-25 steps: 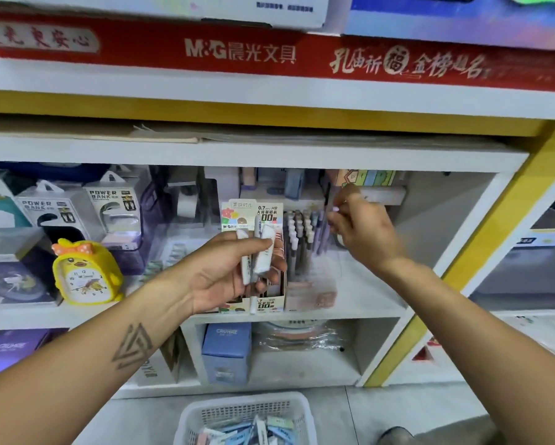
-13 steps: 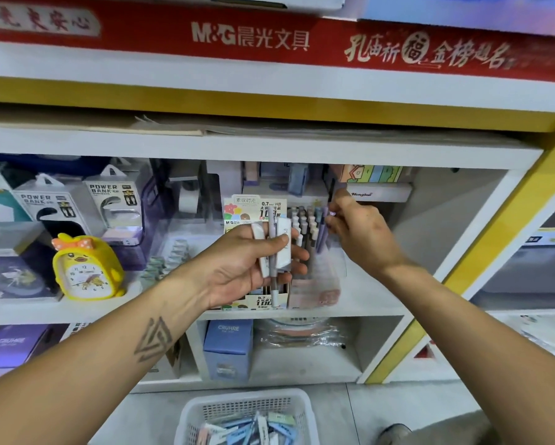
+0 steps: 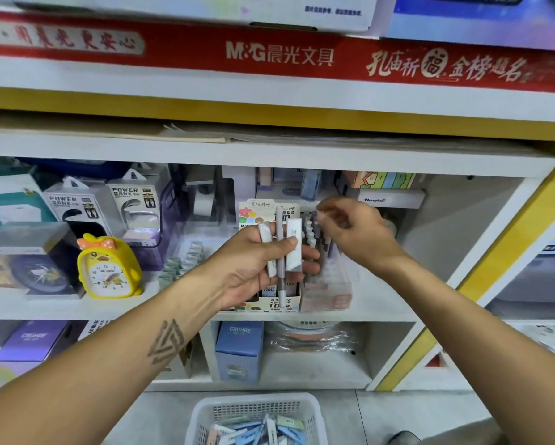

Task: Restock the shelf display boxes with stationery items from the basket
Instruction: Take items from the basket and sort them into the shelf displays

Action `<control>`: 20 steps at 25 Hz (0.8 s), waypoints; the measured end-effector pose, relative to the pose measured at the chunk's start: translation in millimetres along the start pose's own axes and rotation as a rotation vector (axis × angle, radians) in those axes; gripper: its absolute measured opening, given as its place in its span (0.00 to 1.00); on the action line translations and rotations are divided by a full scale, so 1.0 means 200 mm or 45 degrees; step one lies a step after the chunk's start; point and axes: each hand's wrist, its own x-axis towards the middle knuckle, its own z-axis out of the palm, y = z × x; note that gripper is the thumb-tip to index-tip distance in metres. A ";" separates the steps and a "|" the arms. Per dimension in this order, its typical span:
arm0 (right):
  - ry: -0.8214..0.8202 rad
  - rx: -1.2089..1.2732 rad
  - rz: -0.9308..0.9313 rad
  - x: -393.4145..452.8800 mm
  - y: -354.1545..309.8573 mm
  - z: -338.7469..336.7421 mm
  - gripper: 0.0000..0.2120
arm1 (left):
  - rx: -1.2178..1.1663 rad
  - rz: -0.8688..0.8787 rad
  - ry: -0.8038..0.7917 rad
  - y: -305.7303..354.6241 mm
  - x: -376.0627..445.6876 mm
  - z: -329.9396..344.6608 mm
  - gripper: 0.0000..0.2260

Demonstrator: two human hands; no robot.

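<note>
White shelving fills my view, yellow duck clock (image 3: 109,268) far left. My left hand (image 3: 253,268) grips a slim pen (image 3: 281,252) and small white packs (image 3: 294,245) (light, stiff, best pinched mid-barrel). Just right, the clear display box (image 3: 326,277) crowds with upright pens. My right hand (image 3: 356,232) hovers above, fingertips pinched; holding what, I cannot tell. Basket (image 3: 257,412) waits below.

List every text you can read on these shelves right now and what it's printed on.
"M&G 晨光文具": red banner
"POWER BANK": two white boxes
"CRUHRE": blue box and purple box
"HB": pencil-lead display box
Clock numerals "12", "9": yellow clock
"Hengha…", partly legible: white box
Too blurred or small: other banner script, packs in the left hand, basket items.
</note>
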 end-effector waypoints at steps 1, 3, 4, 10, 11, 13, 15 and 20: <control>-0.116 0.283 0.102 -0.01 -0.05 0.00 0.09 | -0.041 0.010 0.020 0.00 0.00 0.00 0.11; -0.331 0.642 0.250 -0.03 -0.14 0.02 0.09 | -0.113 0.043 0.097 0.02 0.01 -0.01 0.10; -0.408 0.719 0.277 -0.05 -0.16 0.03 0.09 | -0.144 0.059 0.138 0.02 0.01 -0.02 0.09; -0.319 0.777 0.282 -0.05 -0.24 0.10 0.06 | -0.141 0.010 0.106 0.09 -0.04 -0.12 0.11; -0.300 0.782 0.291 -0.04 -0.25 0.10 0.06 | -0.105 0.011 0.157 0.12 -0.04 -0.15 0.10; -0.316 0.876 0.321 -0.02 -0.26 0.10 0.07 | -0.018 0.041 0.321 0.17 -0.05 -0.22 0.09; -0.357 0.939 0.323 -0.02 -0.28 0.11 0.08 | 0.021 0.075 0.422 0.21 -0.07 -0.27 0.09; -0.393 0.922 0.201 -0.01 -0.32 0.20 0.09 | 0.061 0.036 0.457 0.24 -0.11 -0.31 0.15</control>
